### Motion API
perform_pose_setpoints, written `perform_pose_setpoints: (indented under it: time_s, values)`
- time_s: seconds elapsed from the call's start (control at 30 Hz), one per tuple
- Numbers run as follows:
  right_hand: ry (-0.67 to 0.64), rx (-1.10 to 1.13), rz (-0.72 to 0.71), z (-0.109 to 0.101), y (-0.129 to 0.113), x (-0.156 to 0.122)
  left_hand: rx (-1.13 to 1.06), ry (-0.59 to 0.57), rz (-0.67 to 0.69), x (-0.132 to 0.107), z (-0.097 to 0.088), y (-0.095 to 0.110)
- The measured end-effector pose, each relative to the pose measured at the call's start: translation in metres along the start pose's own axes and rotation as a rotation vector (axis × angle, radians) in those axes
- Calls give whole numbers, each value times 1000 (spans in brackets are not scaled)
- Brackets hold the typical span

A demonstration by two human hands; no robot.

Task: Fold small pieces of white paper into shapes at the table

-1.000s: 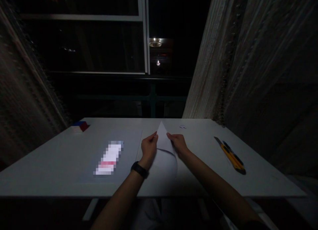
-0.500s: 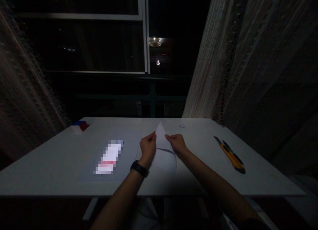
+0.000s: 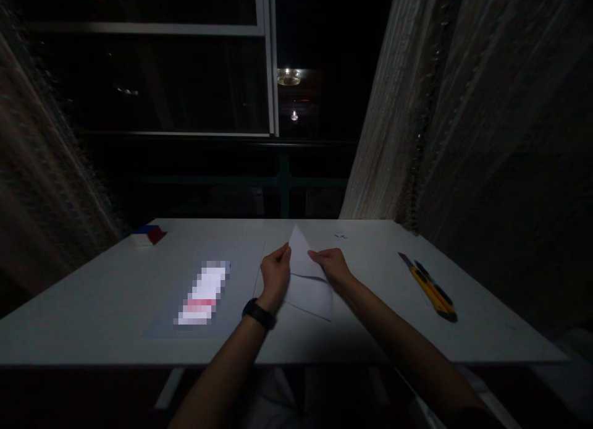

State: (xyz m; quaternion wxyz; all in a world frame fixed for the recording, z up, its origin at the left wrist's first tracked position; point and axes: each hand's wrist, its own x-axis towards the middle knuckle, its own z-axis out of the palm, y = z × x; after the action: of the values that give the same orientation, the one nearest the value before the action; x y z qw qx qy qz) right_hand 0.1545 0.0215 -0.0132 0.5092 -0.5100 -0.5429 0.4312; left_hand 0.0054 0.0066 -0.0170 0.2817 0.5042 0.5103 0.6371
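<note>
Between my hands is a folded sheet of white paper (image 3: 303, 262), its pointed tip facing away from me. A loose flap of it hangs below, toward the table's near edge. My left hand (image 3: 275, 269), with a dark watch (image 3: 258, 314) on the wrist, pinches the paper's left edge. On the opposite edge, my right hand (image 3: 331, 265) grips it with the thumb on top. Both hands are closed on the paper, just over the white table (image 3: 370, 330). The undersides of the fingers are hidden.
Left of my hands, a lit phone (image 3: 201, 293) with a blurred screen lies on a flat white sheet (image 3: 245, 280). A yellow utility knife (image 3: 430, 293) rests at the right beside a dark pen (image 3: 433, 280). A cube puzzle (image 3: 148, 234) sits at the far left, small scraps (image 3: 340, 235) at the back.
The paper has tilted slightly, its tip shifting a little to the left. Its lower flap looks flatter, with its corner further right. Both hands keep their hold.
</note>
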Motion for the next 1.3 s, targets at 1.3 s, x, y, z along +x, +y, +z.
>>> perform_pose_setpoints:
  time_s: [1.3]
  values:
    - [-104, 19, 9, -7, -4, -1, 67, 59, 14, 4, -7, 7]
